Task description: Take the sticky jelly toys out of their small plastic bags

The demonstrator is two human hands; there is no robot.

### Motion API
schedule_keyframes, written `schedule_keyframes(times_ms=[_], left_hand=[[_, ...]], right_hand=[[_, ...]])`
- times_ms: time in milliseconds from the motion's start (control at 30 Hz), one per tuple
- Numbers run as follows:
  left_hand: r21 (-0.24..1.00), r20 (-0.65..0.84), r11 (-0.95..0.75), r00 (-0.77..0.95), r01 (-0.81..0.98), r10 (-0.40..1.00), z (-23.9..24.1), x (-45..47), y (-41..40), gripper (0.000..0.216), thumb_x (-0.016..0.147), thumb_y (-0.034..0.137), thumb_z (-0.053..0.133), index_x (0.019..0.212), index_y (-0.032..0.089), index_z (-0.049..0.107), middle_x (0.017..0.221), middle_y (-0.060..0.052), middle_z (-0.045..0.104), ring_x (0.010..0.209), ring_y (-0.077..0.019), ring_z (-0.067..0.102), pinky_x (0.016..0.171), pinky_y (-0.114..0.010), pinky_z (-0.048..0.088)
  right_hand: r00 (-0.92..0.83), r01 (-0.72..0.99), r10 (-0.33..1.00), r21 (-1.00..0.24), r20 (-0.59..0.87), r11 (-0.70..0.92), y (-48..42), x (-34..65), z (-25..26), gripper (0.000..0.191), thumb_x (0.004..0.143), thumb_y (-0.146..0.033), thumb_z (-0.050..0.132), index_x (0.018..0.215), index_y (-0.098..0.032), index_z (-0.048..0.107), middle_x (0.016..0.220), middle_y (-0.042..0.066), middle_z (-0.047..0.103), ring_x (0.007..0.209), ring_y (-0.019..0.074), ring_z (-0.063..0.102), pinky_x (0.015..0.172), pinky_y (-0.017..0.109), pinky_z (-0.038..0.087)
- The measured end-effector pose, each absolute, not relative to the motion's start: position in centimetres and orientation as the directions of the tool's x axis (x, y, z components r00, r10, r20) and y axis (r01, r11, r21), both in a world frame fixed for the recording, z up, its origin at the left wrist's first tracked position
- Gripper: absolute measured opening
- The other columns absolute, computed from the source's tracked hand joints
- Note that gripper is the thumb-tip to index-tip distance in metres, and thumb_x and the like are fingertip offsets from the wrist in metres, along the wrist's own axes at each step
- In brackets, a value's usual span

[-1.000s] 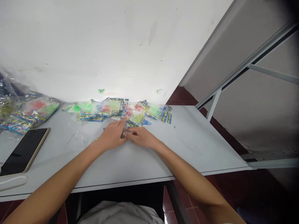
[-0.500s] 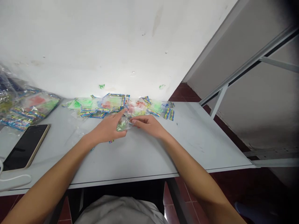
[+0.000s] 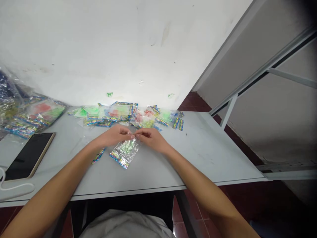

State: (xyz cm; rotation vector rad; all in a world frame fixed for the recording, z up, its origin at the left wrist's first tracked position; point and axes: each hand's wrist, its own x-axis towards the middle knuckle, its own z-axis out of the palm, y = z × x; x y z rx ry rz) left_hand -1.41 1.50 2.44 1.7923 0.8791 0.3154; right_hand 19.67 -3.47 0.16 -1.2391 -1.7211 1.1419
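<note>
A small clear plastic bag (image 3: 127, 147) with green bits inside and a colourful printed strip hangs slanted over the table, its strip towards me. My left hand (image 3: 117, 135) pinches its far edge between thumb and fingers. Right beside it, my right hand (image 3: 150, 138) pinches the same edge, the fingertips of both hands almost touching. What exactly lies between the fingertips is too small to make out. Beyond my hands is a row of similar packets (image 3: 119, 112) with green, red and yellow contents. Another colourful strip (image 3: 98, 156) shows partly under my left wrist.
At left lies a phone (image 3: 29, 155), with a white curved object (image 3: 17, 191) nearer the edge. A large clear bag of packets (image 3: 39, 112) stands behind the phone. The white wall (image 3: 123, 49) closes off the back of the grey table (image 3: 198, 152).
The bag was bunched inside my left hand; now it hangs spread out with its printed strip towards me. My left fingers have closed from a wide spread to a pinch.
</note>
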Motion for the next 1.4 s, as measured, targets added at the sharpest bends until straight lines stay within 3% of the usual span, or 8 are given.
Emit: schedule_keyframes(times_ms=[133, 300, 467, 533, 667, 900, 1067, 1400], left_hand=[[0.891, -0.250, -0.108, 0.676, 0.440, 0.693, 2.1, -2.1, 2.2, 0.037, 0.077, 0.052, 0.069, 0.065, 0.018, 0.062, 0.061, 0.002, 0.049, 0.057, -0.0112, 0.042, 0.053, -0.025, 0.031], [0.912, -0.312, 0.027, 0.652, 0.408, 0.691, 2.1, -2.6, 2.8, 0.031, 0.071, 0.047, 0.076, 0.079, 0.017, 0.072, 0.070, 0.000, 0.058, 0.061, -0.0111, 0.047, 0.056, -0.024, 0.037], [0.920, -0.363, 0.172, 0.604, 0.351, 0.710, 2.1, -2.6, 2.8, 0.032, 0.070, 0.046, 0.079, 0.084, 0.018, 0.074, 0.073, 0.000, 0.065, 0.060, -0.0096, 0.052, 0.061, -0.025, 0.044], [0.911, -0.403, 0.236, 0.601, 0.339, 0.690, 2.0, -2.3, 2.6, 0.034, 0.069, 0.047, 0.080, 0.084, 0.017, 0.074, 0.075, -0.002, 0.067, 0.062, -0.0115, 0.057, 0.063, -0.028, 0.048], [0.908, -0.419, 0.328, 0.588, 0.261, 0.692, 1.5, -1.0, 1.5, 0.036, 0.066, 0.045, 0.082, 0.081, 0.014, 0.073, 0.072, -0.004, 0.068, 0.066, -0.0163, 0.064, 0.063, -0.031, 0.051], [0.917, -0.358, 0.398, 0.472, 0.018, 0.806, 0.1, 0.8, 0.5, 0.045, 0.063, 0.050, 0.084, 0.089, 0.014, 0.077, 0.077, -0.005, 0.069, 0.065, -0.0132, 0.060, 0.063, -0.028, 0.048], [0.922, -0.325, 0.384, 0.453, -0.042, 0.830, -0.4, 0.7, 0.7, 0.046, 0.065, 0.053, 0.082, 0.088, 0.014, 0.076, 0.089, -0.009, 0.072, 0.073, -0.0155, 0.063, 0.066, -0.028, 0.047], [0.897, -0.313, 0.398, 0.361, -0.192, 0.879, 0.3, 0.5, 1.0, 0.044, 0.059, 0.041, 0.089, 0.090, 0.014, 0.076, 0.086, -0.005, 0.069, 0.067, -0.0125, 0.063, 0.063, -0.027, 0.050]], right_hand=[[-0.233, 0.354, 0.969, -0.920, 0.087, 0.168, -3.9, 18.4, -1.0, 0.027, 0.085, -0.031, 0.058, 0.106, -0.020, 0.071, 0.082, 0.001, 0.068, 0.069, 0.0129, 0.055, 0.067, 0.027, 0.043], [-0.133, 0.254, 0.990, -0.964, 0.043, 0.076, -3.9, 17.9, -1.9, 0.060, 0.078, -0.028, 0.066, 0.136, -0.025, 0.051, 0.087, 0.000, 0.067, 0.072, 0.0140, 0.061, 0.070, 0.029, 0.049], [-0.096, 0.200, 0.995, -0.979, 0.012, 0.032, -3.3, 18.4, -2.0, 0.024, 0.078, -0.036, 0.069, 0.094, -0.018, 0.070, 0.074, 0.002, 0.067, 0.067, 0.0152, 0.061, 0.066, 0.030, 0.050], [-0.095, 0.207, 0.995, -0.977, 0.036, 0.055, -3.1, 18.7, -1.8, 0.021, 0.078, -0.037, 0.070, 0.084, -0.017, 0.071, 0.074, 0.002, 0.067, 0.066, 0.0147, 0.060, 0.065, 0.029, 0.049], [-0.079, 0.161, 0.994, -0.983, 0.081, 0.093, -2.8, 19.6, -1.0, 0.023, 0.077, -0.039, 0.072, 0.087, -0.019, 0.072, 0.075, 0.001, 0.067, 0.067, 0.0138, 0.058, 0.063, 0.028, 0.049], [-0.131, 0.102, 0.991, -0.995, -0.008, 0.005, -2.2, 21.1, 0.3, 0.027, 0.071, -0.041, 0.079, 0.086, -0.019, 0.076, 0.069, 0.000, 0.067, 0.062, 0.0135, 0.058, 0.063, 0.030, 0.050], [-0.146, 0.070, 0.989, -0.998, -0.014, -0.004, -2.2, 21.0, 0.0, 0.029, 0.073, -0.038, 0.078, 0.097, -0.022, 0.077, 0.085, 0.003, 0.073, 0.074, 0.0157, 0.062, 0.068, 0.030, 0.050], [-0.042, -0.029, 0.998, -0.999, -0.035, -0.037, -2.0, 20.6, -0.9, 0.028, 0.072, -0.040, 0.079, 0.095, -0.023, 0.080, 0.080, 0.002, 0.071, 0.069, 0.0146, 0.058, 0.067, 0.031, 0.048]])
